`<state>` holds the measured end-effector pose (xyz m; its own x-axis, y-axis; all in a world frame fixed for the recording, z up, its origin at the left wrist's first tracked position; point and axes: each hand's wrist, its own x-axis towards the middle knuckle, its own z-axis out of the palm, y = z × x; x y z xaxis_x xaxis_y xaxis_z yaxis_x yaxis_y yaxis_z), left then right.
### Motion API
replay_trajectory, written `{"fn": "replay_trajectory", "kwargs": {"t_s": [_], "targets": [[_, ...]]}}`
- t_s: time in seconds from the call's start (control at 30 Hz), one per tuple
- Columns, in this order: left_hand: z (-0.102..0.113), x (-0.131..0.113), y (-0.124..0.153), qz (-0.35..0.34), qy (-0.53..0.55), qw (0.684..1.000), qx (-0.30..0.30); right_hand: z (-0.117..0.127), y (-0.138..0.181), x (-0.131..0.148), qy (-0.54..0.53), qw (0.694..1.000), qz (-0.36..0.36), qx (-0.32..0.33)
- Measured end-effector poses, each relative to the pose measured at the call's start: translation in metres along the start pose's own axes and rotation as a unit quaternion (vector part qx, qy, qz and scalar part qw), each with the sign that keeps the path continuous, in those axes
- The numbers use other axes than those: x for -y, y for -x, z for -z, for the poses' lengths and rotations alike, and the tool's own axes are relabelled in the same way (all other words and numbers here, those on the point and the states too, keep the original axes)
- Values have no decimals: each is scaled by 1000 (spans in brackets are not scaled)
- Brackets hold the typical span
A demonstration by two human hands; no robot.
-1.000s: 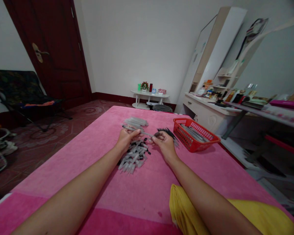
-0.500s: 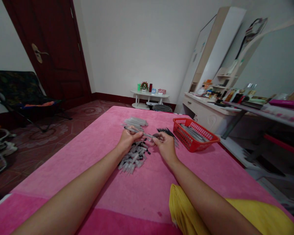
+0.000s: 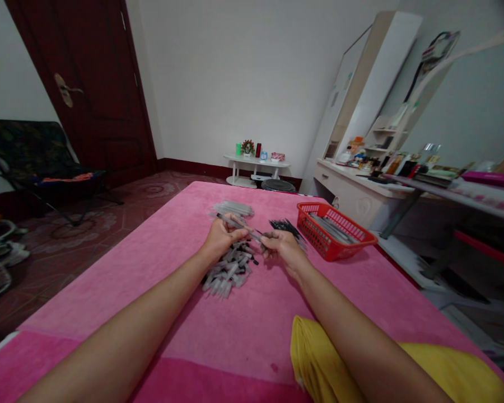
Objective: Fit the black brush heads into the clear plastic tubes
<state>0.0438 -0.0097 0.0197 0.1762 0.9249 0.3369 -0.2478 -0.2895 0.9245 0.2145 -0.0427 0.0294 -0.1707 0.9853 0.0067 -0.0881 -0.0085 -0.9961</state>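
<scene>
Between my hands a slim grey pen [image 3: 252, 234] slants down to the right. My left hand [image 3: 220, 238] is closed on its barrel, and the dark end sticks out past the fingers. At the other end, my right hand [image 3: 280, 245] pinches the pen's tip; whether a small part is in those fingers too is hidden. Just below lies a heap of clear pen caps [image 3: 227, 274], some with black pieces. Beyond my left hand is a stack of clear pen barrels [image 3: 239, 208]. Thin black-tipped refills [image 3: 284, 225] lie behind my right hand.
A red plastic basket [image 3: 336, 249] with grey pens [image 3: 331, 226] in it stands right of the refills. The pink cloth [image 3: 151, 268] covers the table. Yellow fabric [image 3: 319, 358] lies under my right forearm. A dressing table [image 3: 353, 190] stands beyond on the right.
My right hand has turned and dropped slightly, its fingers closing round the pen's end. The pen tilts more steeply down to the right.
</scene>
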Motion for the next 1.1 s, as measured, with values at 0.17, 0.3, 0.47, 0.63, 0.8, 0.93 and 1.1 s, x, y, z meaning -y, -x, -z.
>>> {"fn": "replay_trajectory", "kwargs": {"t_s": [0.17, 0.3, 0.47, 0.63, 0.8, 0.93, 1.1], "targets": [[4, 5, -7, -8, -77, 997, 33, 2, -4, 10, 95, 993, 75, 8], [37, 17, -17, -85, -232, 969, -18, 39, -11, 35, 174, 964, 155, -130], [83, 40, -27, -110, -406, 906, -43, 109, -5, 70, 426, 806, 157, -380], [91, 53, -29, -131, -513, 847, 41, 152, 10, 78, 608, 672, 4, -423], [85, 52, -26, -147, -562, 811, 78, 147, 6, 74, 619, 656, 87, -424], [81, 48, -24, -150, -585, 794, 69, 115, -8, 61, 587, 719, 205, -311], [80, 49, -26, -149, -608, 777, 73, 69, -19, 16, 624, 749, 200, -97]]}}
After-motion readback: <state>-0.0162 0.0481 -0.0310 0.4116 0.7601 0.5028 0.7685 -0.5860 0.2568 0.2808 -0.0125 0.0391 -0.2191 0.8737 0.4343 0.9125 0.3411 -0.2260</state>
